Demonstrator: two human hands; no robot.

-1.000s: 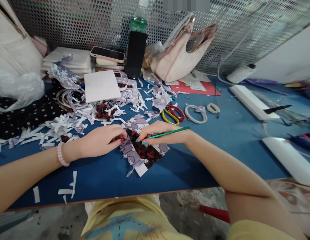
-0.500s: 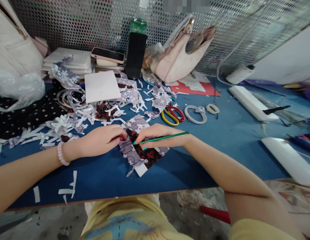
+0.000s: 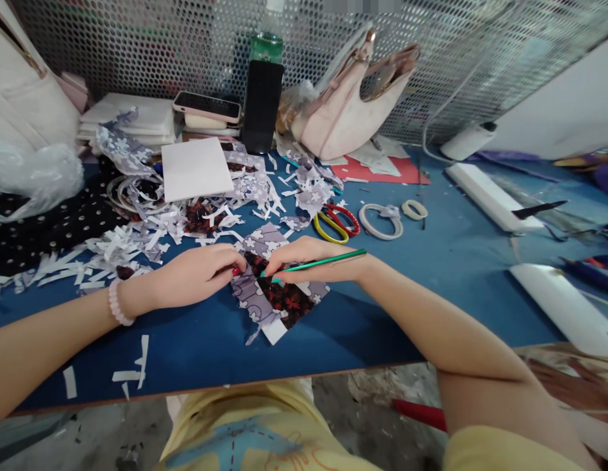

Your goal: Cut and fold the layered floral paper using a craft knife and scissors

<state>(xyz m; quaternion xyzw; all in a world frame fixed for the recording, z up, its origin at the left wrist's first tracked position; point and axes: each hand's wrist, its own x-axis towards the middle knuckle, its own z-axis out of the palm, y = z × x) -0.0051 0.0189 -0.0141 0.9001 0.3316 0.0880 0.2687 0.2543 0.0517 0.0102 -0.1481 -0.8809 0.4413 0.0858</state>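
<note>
In front of me a patchwork piece of fabric [image 3: 291, 301] lies on the table, lilac with white flowers around a black-and-red patterned patch. White backing shows at its lower corner. My left hand [image 3: 202, 272] is closed at the left edge of this piece, thumb and fingers pinching the lilac cloth. My right hand [image 3: 311, 258] rests over the middle of the fabric, closed around a slim green pen-like tool [image 3: 328, 260]. Its tip is hidden among the fingers, and its rear end points toward my wrist.
Paper and fabric scraps [image 3: 122, 245] heap up at the left, with a white square pad [image 3: 197, 169] on them. Yellow-and-red-handled scissors [image 3: 332, 226] and tape rolls [image 3: 381, 221] lie beyond my right hand. A phone [image 3: 263, 106] and a pink bag [image 3: 343, 118] stand at the back.
The tool's rear end tilts slightly differently as my right fingers shift a little on the fabric. My left hand stays at the same edge. The whole view has moved slightly.
</note>
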